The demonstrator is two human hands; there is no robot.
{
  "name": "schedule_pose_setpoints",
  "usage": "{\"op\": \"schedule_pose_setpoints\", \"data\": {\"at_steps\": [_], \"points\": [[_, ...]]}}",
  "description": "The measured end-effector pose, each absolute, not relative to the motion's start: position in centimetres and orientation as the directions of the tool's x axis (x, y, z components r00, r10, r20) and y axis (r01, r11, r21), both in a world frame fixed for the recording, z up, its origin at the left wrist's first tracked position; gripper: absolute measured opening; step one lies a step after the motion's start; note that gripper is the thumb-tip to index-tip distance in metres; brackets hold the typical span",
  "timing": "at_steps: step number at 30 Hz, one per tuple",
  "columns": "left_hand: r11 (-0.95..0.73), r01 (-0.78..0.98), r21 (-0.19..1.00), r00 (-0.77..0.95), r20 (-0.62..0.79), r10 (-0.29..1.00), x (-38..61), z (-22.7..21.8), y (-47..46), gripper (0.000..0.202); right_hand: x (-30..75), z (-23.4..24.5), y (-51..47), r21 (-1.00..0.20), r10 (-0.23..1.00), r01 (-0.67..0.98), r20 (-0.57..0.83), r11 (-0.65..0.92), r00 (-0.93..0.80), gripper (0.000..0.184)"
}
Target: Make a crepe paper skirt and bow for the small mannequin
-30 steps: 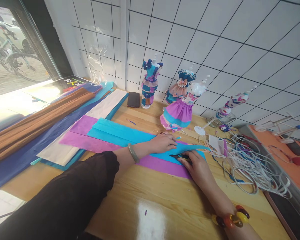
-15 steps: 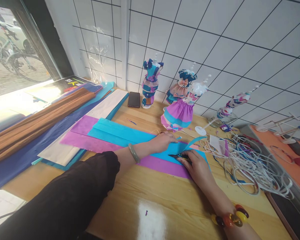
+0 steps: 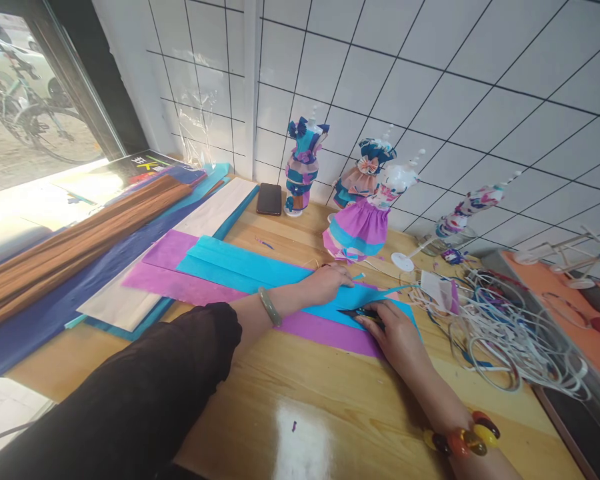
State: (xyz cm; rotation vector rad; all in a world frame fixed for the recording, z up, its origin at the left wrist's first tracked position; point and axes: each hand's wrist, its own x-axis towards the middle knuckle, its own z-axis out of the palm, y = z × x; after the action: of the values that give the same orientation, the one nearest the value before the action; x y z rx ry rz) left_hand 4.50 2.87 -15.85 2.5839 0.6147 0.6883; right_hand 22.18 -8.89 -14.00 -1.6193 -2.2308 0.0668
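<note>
A long sheet of turquoise crepe paper (image 3: 250, 267) lies over a purple sheet (image 3: 180, 283) on the wooden table (image 3: 305, 393). My left hand (image 3: 325, 283) presses flat on the turquoise paper near its right end, fingers closed together. Just to the right, my right hand (image 3: 395, 330) is closed on dark scissors (image 3: 355, 311), whose blades sit in the turquoise paper. A thin cut strip (image 3: 380, 293) of turquoise curls up beyond the blades.
Small mannequins in paper dresses (image 3: 360, 227) stand by the tiled wall, with a black phone (image 3: 269, 199) to their left. A tangle of white cord (image 3: 500, 333) lies at the right. Brown, blue and white paper rolls (image 3: 80, 233) lie at the left by the window.
The cut turquoise strip lifted and then dropped back lower. Both hands stay in almost the same place on the paper.
</note>
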Motion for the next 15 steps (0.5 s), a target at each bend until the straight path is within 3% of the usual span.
{"op": "schedule_pose_setpoints", "data": {"at_steps": [15], "points": [[-0.827, 0.246, 0.506, 0.771, 0.414, 0.483, 4.47, -15.8, 2.84, 0.03, 22.33, -14.09, -8.9, -0.263, 0.944, 0.922, 0.248, 0.283, -0.219, 0.034]]}}
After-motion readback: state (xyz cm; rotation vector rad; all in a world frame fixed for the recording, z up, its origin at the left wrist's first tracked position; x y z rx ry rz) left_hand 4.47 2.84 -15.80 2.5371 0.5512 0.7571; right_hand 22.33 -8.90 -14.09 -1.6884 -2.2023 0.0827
